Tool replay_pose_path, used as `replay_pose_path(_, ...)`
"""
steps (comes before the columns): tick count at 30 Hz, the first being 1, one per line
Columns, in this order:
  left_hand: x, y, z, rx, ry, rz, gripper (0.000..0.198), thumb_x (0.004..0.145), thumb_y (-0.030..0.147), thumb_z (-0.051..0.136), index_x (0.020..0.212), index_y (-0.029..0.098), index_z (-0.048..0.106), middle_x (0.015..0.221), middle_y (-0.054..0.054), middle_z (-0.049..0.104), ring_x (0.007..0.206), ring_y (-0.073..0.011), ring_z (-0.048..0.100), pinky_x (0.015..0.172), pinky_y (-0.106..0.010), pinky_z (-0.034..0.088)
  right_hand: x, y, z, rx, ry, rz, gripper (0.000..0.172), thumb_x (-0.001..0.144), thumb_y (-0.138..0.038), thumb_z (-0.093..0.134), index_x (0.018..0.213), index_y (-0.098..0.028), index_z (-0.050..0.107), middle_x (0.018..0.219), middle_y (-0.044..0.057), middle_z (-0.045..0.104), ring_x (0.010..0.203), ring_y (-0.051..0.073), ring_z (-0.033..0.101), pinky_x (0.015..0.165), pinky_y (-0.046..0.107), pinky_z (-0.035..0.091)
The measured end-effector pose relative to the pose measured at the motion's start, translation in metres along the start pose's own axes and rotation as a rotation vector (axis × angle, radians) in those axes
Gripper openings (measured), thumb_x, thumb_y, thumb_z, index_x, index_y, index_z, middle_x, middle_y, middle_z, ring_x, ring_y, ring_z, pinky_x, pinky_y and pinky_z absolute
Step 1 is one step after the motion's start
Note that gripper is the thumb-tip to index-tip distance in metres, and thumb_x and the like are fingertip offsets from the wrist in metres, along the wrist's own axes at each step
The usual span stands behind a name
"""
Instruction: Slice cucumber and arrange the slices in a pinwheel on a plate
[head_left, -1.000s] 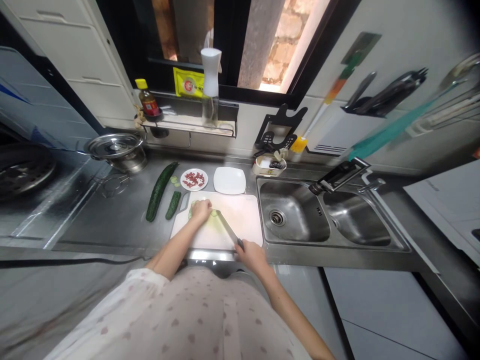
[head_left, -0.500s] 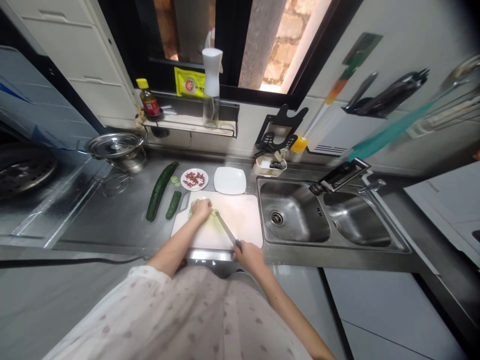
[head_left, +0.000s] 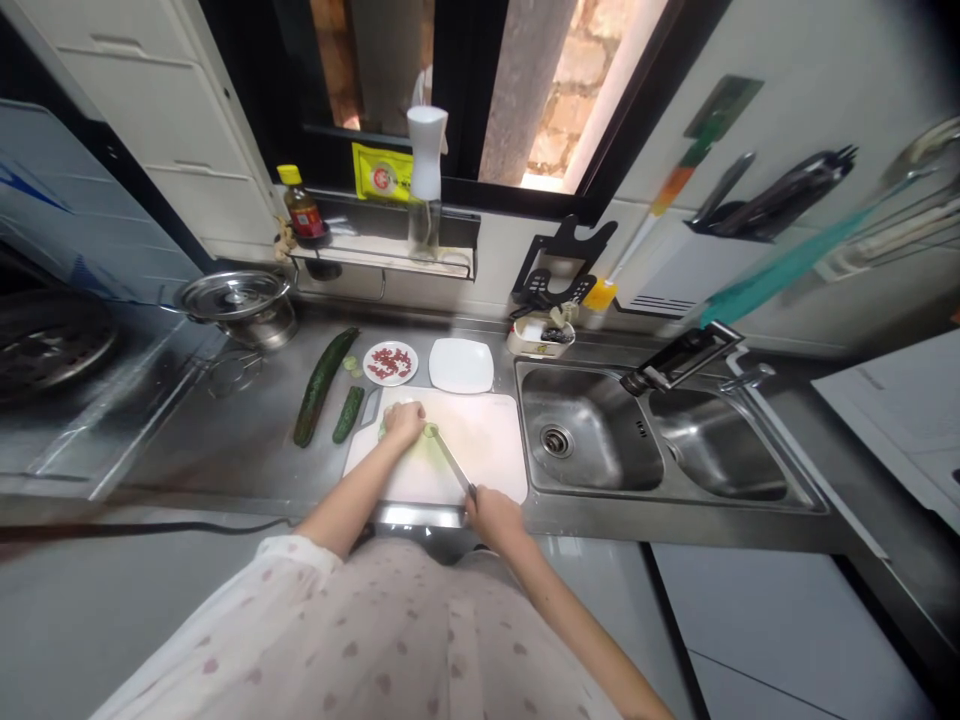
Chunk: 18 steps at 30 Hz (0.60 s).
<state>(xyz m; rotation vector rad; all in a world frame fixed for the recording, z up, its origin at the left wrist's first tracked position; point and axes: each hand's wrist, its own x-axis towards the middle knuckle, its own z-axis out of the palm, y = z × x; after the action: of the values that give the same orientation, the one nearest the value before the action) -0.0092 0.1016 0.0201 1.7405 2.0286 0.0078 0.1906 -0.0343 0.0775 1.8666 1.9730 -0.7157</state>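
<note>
My left hand (head_left: 406,423) is closed over a cucumber piece, mostly hidden beneath the fingers, on the white cutting board (head_left: 491,440). My right hand (head_left: 496,518) grips a kitchen knife (head_left: 453,462) by its dark handle. The blade slants up and left, its tip beside a pale green cucumber slice (head_left: 430,430) close to my left fingertips. Left of the board lie a long whole cucumber (head_left: 324,390) and a shorter cut cucumber (head_left: 347,415). A few cucumber end pieces (head_left: 352,365) rest near the plate of chopped red bits (head_left: 391,363).
A white square plate (head_left: 461,366) stands behind the board. On the right is a double steel sink (head_left: 592,425) with a black faucet (head_left: 675,360). A lidded steel pot (head_left: 244,305) stands at the back left, below a shelf (head_left: 360,250) with bottles.
The view has shifted slightly, so the scene sits a little lower. Both hands keep their places on the cucumber and the knife, with hardly any motion.
</note>
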Motion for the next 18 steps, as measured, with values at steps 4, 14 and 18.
replay_pose_path(4,0.0007,-0.0003,-0.0011,0.005,-0.004,0.004,0.021,0.078,0.029,0.058,0.097,0.025,0.067,0.104,-0.006,0.07,0.103,-0.0241,0.059,0.088,-0.034,0.04,0.0049,-0.0012,-0.0031,0.003,0.008,-0.007,0.037,0.094,-0.033,0.037,0.109,-0.016,0.065,0.101,0.016,0.07,0.097,0.025,0.066,0.077,0.032,0.046)
replay_pose_path(14,0.0029,0.0002,0.0,0.009,-0.004,-0.013,0.022,0.077,0.03,0.059,0.098,0.026,0.067,0.105,-0.007,0.07,0.105,-0.025,0.059,0.089,-0.035,0.04,0.0038,-0.0055,-0.0074,0.007,-0.024,0.008,0.036,0.093,-0.033,0.04,0.112,-0.016,0.064,0.105,0.016,0.069,0.1,0.022,0.065,0.08,0.03,0.045)
replay_pose_path(18,0.0032,-0.0002,0.0002,0.006,-0.01,-0.011,0.023,0.077,0.031,0.06,0.098,0.025,0.066,0.106,-0.006,0.07,0.106,-0.0245,0.059,0.089,-0.034,0.04,0.0047,-0.0066,-0.0088,0.014,-0.024,0.004,0.036,0.093,-0.033,0.04,0.113,-0.016,0.064,0.105,0.016,0.069,0.1,0.022,0.065,0.081,0.03,0.045)
